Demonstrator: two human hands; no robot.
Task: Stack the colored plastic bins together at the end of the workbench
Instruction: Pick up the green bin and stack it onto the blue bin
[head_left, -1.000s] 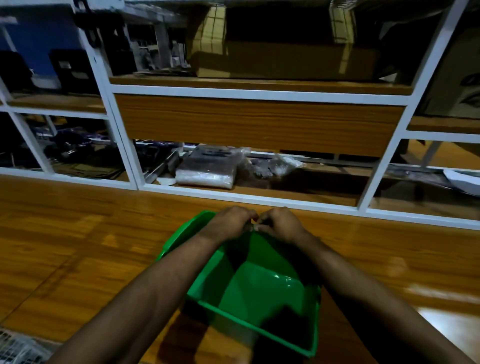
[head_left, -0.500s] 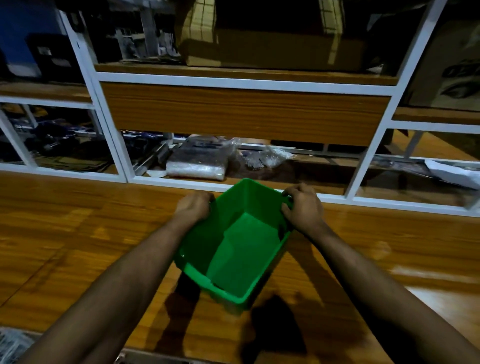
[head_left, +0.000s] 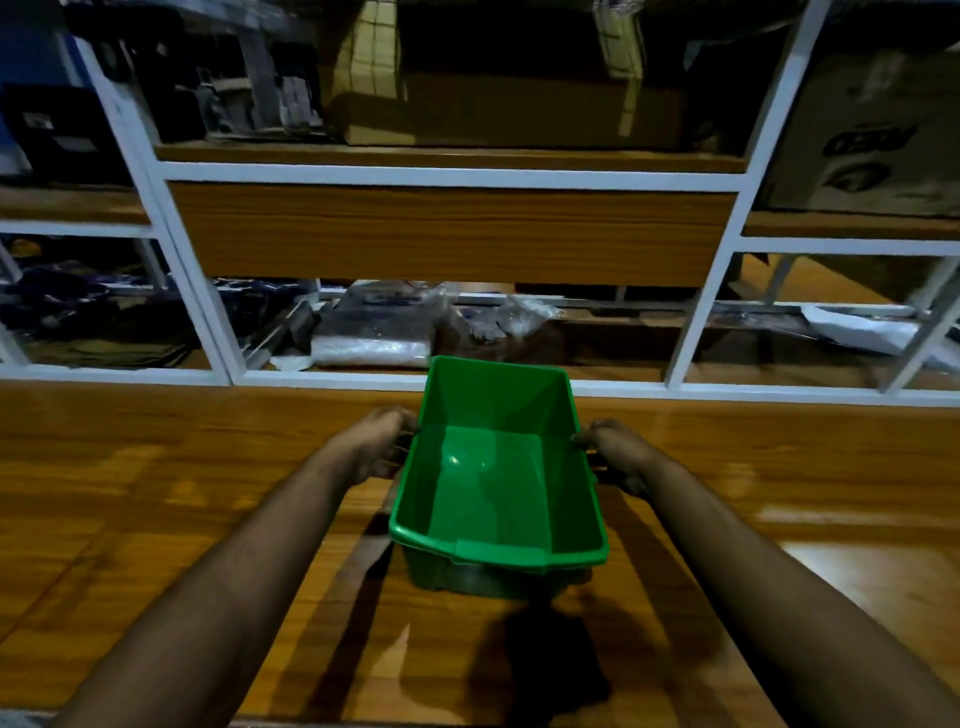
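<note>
Left hand (head_left: 382, 441) and right hand (head_left: 615, 457) are gripping the green bin (head_left: 498, 488) by its sides above the tabletop (head_left: 156, 467); beyond the bin, shelving (head_left: 452, 174) is holding plastic-wrapped packages (head_left: 374, 332).

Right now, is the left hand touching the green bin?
Touching. The head view shows the left hand wrapped against the left wall of the green bin, fingers at its rim, no gap visible.

1. Two forearms in view, both bare to the frame's lower edge; no sleeve visible.
2. Left hand (head_left: 375, 448): bare, no glove, ring or watch visible.
3. Right hand (head_left: 618, 457): likewise bare, no strap or band at wrist.
</note>
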